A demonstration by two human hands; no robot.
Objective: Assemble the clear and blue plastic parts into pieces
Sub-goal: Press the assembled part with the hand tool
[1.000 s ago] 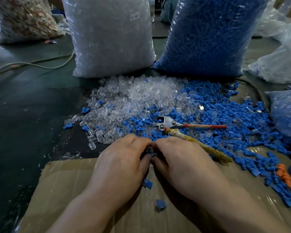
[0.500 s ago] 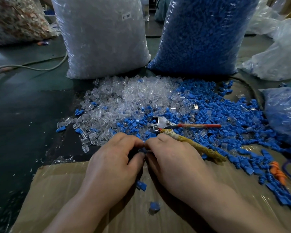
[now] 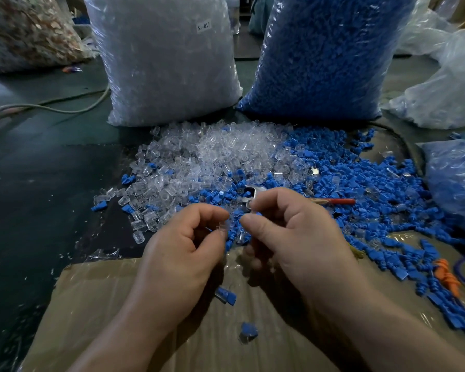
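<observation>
**Head cam: quick parts count**

Looking down from the head view. Counted two big film sacks standing at the back: a clear-parts sack (image 3: 167, 63) with a white SJ 017 label, and a blue-parts sack (image 3: 322, 55) just beside it. Spotted a third sack (image 3: 24, 30) of brownish mixed scraps far left.

Found two loose heaps in front, touching and mixed at the seam: clear parts (image 3: 212, 157), glossy little caps, and blue parts (image 3: 360, 189), matte and ribbed. Noticed one tool (image 3: 341, 202) lying in the blue, red handle and metal head, half hidden behind the right hand (image 3: 295, 237).

Pinching one small clear part (image 3: 220, 226) between thumb and forefinger of the left hand (image 3: 183, 253), over the near edge of the heaps. Right fingers (image 3: 269, 200) curled in too, but no telling whether gripping anything.

Below the hands, one film-wrapped cardboard sheet (image 3: 118, 304) carrying two joined pieces (image 3: 226, 296), clear and blue, lying apart. Also one orange ribbed piece (image 3: 446, 275) far right.
</observation>
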